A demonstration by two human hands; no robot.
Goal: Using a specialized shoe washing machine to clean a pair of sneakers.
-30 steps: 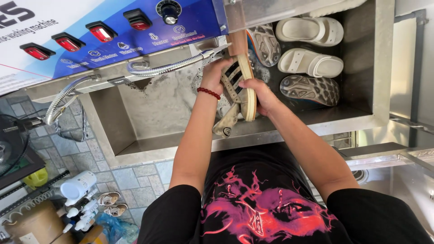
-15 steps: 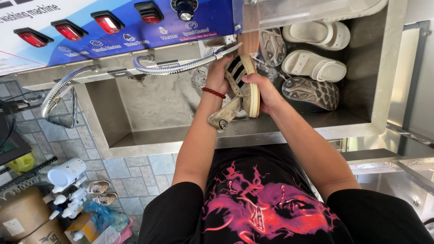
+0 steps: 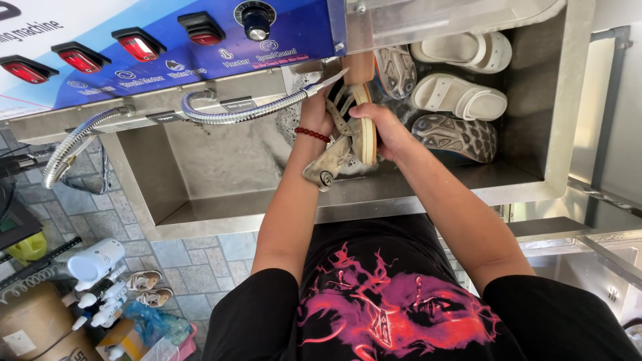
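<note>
Both hands clamp one tan strappy sandal (image 3: 354,127) over the steel sink (image 3: 221,214): my left hand (image 3: 321,113) grips the strap side, my right hand (image 3: 391,130) pinches the sole edge, best kept square to the brown scrubbing block (image 3: 359,67).

two white sandals (image 3: 461,53), perhaps three sneakers (image 3: 455,137)

At frame centre, the left hand (image 3: 319,113) sits mostly behind the tan strappy sandal (image 3: 354,124), its fingers out of sight. The brown rotating brush (image 3: 362,67) above is half covered by the blue control panel (image 3: 167,47), whose left end the frame edge cuts. The grey patterned shoe sole (image 3: 396,70) shows only in part. At lower left, the brown cardboard drum (image 3: 33,327) is cropped.
</note>
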